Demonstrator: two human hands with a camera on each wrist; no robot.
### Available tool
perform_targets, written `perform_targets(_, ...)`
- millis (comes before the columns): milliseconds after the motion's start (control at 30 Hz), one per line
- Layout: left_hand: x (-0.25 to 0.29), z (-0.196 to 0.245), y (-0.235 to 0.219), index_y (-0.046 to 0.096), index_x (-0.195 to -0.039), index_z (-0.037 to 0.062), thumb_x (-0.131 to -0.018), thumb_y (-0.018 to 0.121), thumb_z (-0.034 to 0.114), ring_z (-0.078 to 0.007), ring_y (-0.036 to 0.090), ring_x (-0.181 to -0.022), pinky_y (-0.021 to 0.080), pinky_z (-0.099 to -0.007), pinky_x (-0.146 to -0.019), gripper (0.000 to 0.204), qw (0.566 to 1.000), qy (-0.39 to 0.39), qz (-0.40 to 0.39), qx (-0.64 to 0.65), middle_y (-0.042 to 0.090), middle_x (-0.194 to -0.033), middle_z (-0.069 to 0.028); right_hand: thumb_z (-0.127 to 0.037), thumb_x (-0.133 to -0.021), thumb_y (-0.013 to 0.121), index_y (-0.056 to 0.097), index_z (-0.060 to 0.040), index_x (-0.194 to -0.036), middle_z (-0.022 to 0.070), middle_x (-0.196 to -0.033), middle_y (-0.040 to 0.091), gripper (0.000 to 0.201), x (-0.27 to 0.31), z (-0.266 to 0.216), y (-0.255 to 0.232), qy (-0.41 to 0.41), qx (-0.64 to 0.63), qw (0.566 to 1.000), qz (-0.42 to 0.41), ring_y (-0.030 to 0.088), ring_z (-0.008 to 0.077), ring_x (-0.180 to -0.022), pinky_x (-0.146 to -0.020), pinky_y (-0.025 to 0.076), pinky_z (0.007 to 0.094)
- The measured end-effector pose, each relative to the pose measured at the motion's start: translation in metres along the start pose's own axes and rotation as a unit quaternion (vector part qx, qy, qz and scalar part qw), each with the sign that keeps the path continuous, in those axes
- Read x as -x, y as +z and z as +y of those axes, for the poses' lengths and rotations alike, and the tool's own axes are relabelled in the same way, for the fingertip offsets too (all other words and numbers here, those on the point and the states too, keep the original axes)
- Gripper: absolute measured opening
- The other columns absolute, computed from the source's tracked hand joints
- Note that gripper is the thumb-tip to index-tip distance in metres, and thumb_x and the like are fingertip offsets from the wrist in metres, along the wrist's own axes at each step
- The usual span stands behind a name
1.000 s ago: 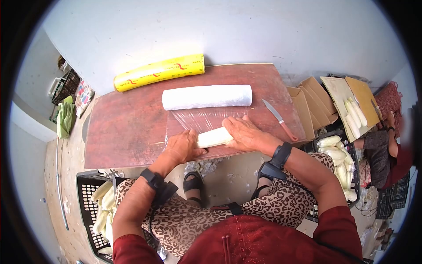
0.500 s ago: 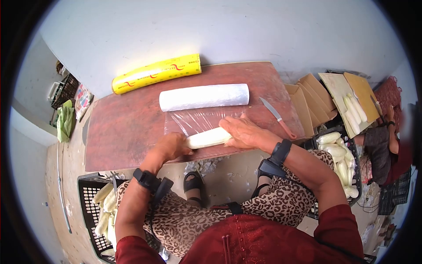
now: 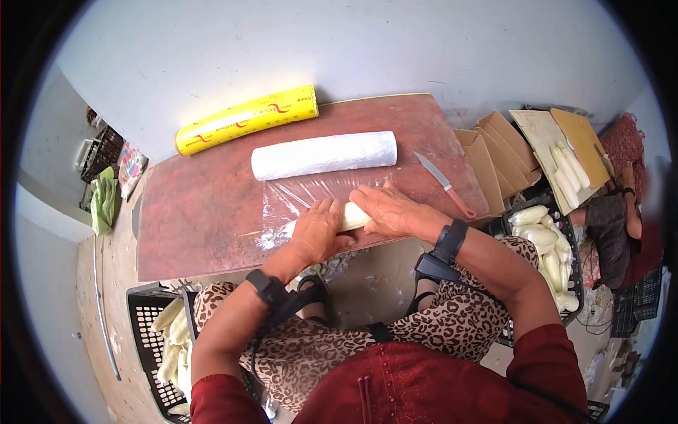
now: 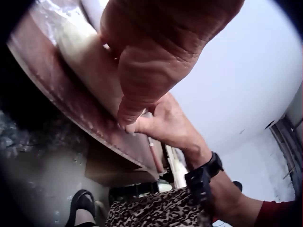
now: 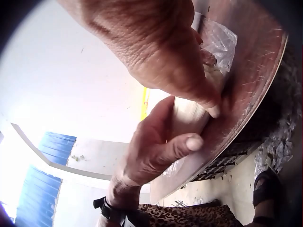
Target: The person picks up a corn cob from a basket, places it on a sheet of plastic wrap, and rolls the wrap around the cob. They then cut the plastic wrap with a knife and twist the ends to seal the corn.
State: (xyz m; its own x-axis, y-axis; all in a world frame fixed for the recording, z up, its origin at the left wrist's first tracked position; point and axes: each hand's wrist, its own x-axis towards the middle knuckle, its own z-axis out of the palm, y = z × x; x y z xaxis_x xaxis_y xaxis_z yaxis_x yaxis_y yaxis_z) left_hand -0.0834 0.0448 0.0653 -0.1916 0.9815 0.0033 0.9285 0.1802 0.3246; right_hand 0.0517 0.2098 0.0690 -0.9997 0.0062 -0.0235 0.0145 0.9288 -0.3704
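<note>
A pale, peeled-looking vegetable (image 3: 352,216) lies along the front edge of the red-brown table (image 3: 191,212), on clear film (image 3: 279,205) drawn from a white roll (image 3: 325,155). My left hand (image 3: 318,230) rests over its left part, fingers fairly straight, thumb toward the near side. My right hand (image 3: 388,210) grips the right end, fingers over the top and thumb below. In the right wrist view the vegetable (image 5: 189,113) shows between the right hand (image 5: 151,52) and the left hand (image 5: 151,151). The left wrist view shows its pale side (image 4: 85,56) beside the left hand (image 4: 156,52).
A knife (image 3: 445,185) lies right of the roll, and a yellow printed tube (image 3: 247,120) at the back left. Crates of pale vegetables stand at lower left (image 3: 152,346) and right (image 3: 575,283). Cardboard (image 3: 498,159) is beside the table; another person sits at far right.
My left hand first slid left off the vegetable's end, then came back right and over its top. Film now shows left of that hand. The right hand has barely moved.
</note>
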Motion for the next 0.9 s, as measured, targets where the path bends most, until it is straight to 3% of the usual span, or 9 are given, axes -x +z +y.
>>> perform_targets(33,-0.002,-0.004,0.005,0.052,-0.119,-0.0004,-0.072,0.081,0.036,-0.0373,0.055,-0.108,0.046,-0.0454,-0.092,0.065,1.000,-0.003,0.006,0.004,0.058,-0.110,-0.0187,-0.014,-0.084,0.068,0.046,-0.0049,-0.117,0.0170,-0.119,0.052,0.041,-0.001,0.001,-0.002,0.004,-0.005,1.000,-0.022,0.054,0.0369,-0.114,-0.095,0.039,0.0575)
perform_targets(233,-0.004,-0.008,0.008,0.053,-0.117,0.0022,-0.072,0.080,0.034,-0.0361,0.056,-0.106,0.047,-0.0447,-0.090,0.061,1.000,-0.017,0.019,0.012,0.058,-0.106,-0.0166,-0.009,-0.088,0.062,0.051,-0.0032,-0.109,0.0172,-0.105,0.058,0.025,0.005,0.031,0.017,-0.004,-0.018,0.998,0.055,0.059,0.0382,-0.103,-0.085,0.045,0.0507)
perform_targets(333,-0.003,-0.008,0.007,0.054,-0.117,0.0032,-0.072,0.080,0.034,-0.0360,0.056,-0.107,0.048,-0.0446,-0.090,0.060,0.999,-0.022,0.022,0.015,0.058,-0.106,-0.0162,-0.012,-0.090,0.060,0.056,-0.0046,-0.100,0.0144,-0.098,0.062,0.013,0.013,0.032,0.003,0.011,-0.020,0.999,0.039,0.060,0.0368,-0.099,-0.082,0.044,0.0504)
perform_targets(433,-0.003,-0.008,0.008,0.054,-0.116,0.0036,-0.073,0.080,0.034,-0.0361,0.056,-0.107,0.048,-0.0445,-0.090,0.059,0.999,-0.035,0.015,0.022,0.057,-0.108,-0.0160,-0.015,-0.091,0.060,0.059,-0.0072,-0.093,0.0118,-0.100,0.063,0.009,0.019,0.043,-0.007,0.041,0.026,0.998,-0.040,0.060,0.0359,-0.098,-0.080,0.044,0.0488)
perform_targets(533,-0.004,-0.006,0.006,0.054,-0.116,0.0037,-0.073,0.080,0.033,-0.0361,0.056,-0.107,0.048,-0.0445,-0.089,0.058,0.998,-0.050,0.006,0.021,0.056,-0.108,-0.0159,-0.016,-0.088,0.062,0.060,-0.0059,-0.084,0.0115,-0.092,0.064,0.011,0.027,0.054,-0.005,0.019,0.002,0.999,0.027,0.061,0.0360,-0.090,-0.074,0.045,0.0457)
perform_targets(633,-0.003,-0.007,0.007,0.054,-0.115,0.0034,-0.074,0.080,0.032,-0.0360,0.056,-0.107,0.048,-0.0443,-0.089,0.056,0.999,-0.049,0.008,0.015,0.056,-0.108,-0.0160,-0.013,-0.084,0.063,0.059,-0.0034,-0.076,0.0125,-0.080,0.064,0.013,0.022,0.074,-0.006,0.057,0.010,0.996,-0.067,0.060,0.0373,-0.079,-0.067,0.045,0.0445)
perform_targets(733,-0.003,-0.008,0.008,0.054,-0.114,0.0032,-0.074,0.080,0.032,-0.0359,0.055,-0.106,0.048,-0.0443,-0.089,0.055,0.999,-0.040,0.014,0.010,0.056,-0.107,-0.0161,-0.008,-0.084,0.065,0.062,-0.0024,-0.081,0.0094,-0.088,0.065,0.007,0.028,0.056,-0.038,0.201,-0.015,0.973,-0.113,0.062,0.0260,-0.084,-0.077,0.049,0.0388)
perform_targets(833,-0.002,-0.007,0.007,0.054,-0.114,0.0032,-0.074,0.080,0.031,-0.0359,0.055,-0.105,0.048,-0.0444,-0.089,0.055,0.999,-0.029,0.028,0.010,0.056,-0.106,-0.0161,-0.006,-0.082,0.066,0.067,-0.0014,-0.093,0.0085,-0.094,0.068,0.012,0.025,0.076,-0.017,0.164,-0.183,0.969,-0.022,0.064,0.0197,-0.084,-0.076,0.051,0.0318)
perform_targets(900,-0.002,-0.006,0.008,0.054,-0.113,0.0032,-0.073,0.080,0.031,-0.0359,0.055,-0.104,0.048,-0.0445,-0.088,0.054,0.999,-0.026,0.034,0.008,0.056,-0.105,-0.0162,-0.008,-0.083,0.066,0.067,0.0001,-0.100,0.0069,-0.091,0.068,0.019,0.022,0.066,-0.014,0.185,-0.239,0.953,-0.030,0.064,0.0174,-0.084,-0.076,0.051,0.0307)
